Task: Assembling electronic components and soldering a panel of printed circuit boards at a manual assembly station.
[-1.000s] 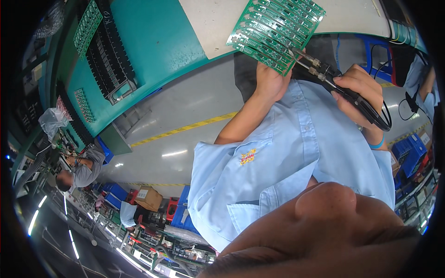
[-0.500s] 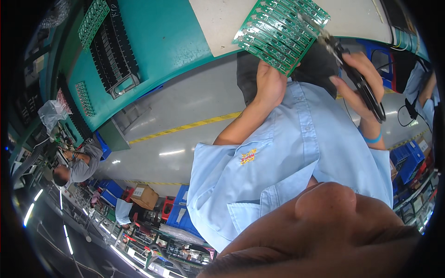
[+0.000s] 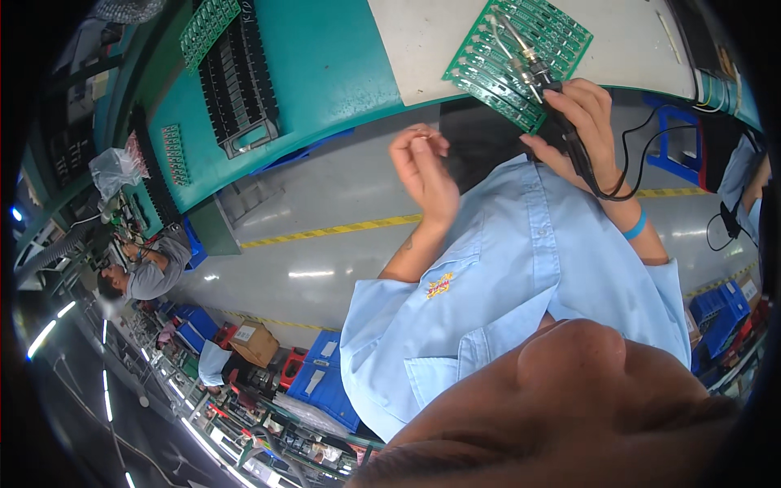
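A green circuit board panel (image 3: pixel 565 49) with several long strips of parts lies on the pale mat, its near corner over the table edge. My right hand (image 3: pixel 590 122) is closed around the black handle of a soldering iron (image 3: pixel 576 150). Two metal prongs at its front reach over the board, and a black cable loops from its rear. To the left of the board, my left hand (image 3: pixel 427 175) is raised off it, in front of the table edge. Its fingers are curled toward the thumb; anything between them is too small to make out.
The pale mat (image 3: pixel 423 49) covers part of the green table (image 3: pixel 333 73). On the left stand a black slotted rack (image 3: pixel 236 89), another green board (image 3: pixel 207 32) and a small strip board (image 3: pixel 173 154). A person in grey (image 3: pixel 159 264) sits farther left; a blue stool (image 3: pixel 679 146) is at right.
My left hand has let go of the board and moved left. The board now rests on the mat. My right hand has brought the soldering iron left, over the board.
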`<state>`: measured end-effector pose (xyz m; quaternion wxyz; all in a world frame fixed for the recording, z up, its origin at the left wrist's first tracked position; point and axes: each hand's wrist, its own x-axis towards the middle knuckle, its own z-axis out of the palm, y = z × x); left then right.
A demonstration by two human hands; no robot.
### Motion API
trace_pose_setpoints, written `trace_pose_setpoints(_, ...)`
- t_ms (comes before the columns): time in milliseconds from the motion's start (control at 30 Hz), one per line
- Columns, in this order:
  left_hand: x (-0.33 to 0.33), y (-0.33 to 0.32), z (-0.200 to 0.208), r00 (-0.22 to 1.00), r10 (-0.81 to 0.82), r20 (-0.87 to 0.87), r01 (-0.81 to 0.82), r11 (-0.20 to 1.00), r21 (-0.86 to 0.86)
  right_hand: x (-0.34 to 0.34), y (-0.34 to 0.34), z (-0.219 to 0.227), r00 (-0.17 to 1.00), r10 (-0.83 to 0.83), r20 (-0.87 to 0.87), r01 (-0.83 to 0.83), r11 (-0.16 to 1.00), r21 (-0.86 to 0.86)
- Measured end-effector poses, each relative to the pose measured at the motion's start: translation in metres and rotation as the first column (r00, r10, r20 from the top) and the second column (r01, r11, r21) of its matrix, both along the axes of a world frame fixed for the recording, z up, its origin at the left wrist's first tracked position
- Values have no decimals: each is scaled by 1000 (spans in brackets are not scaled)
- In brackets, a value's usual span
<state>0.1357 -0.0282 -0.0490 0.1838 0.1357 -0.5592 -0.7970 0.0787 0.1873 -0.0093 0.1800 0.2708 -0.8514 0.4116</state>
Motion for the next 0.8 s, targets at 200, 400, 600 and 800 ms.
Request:
trace_pose_setpoints(200,-94,-19,51,934,-308,-183,17,549,-836,4,26,6,993,-116,30,117,993,-23)
trace_pose_setpoints(400,-219,11,77,910,-415,26,53,53,-997,13,46,9,978,-183,104,200,961,-191)
trace_pose_setpoints(600,-258,27,92,806,-119,580,533,-282,-798,8,72,13,956,-243,163,279,926,-256)
trace_pose_setpoints(800,-200,10,93,893,-420,161,243,149,-958,-48,100,16,938,-289,190,340,872,-352)
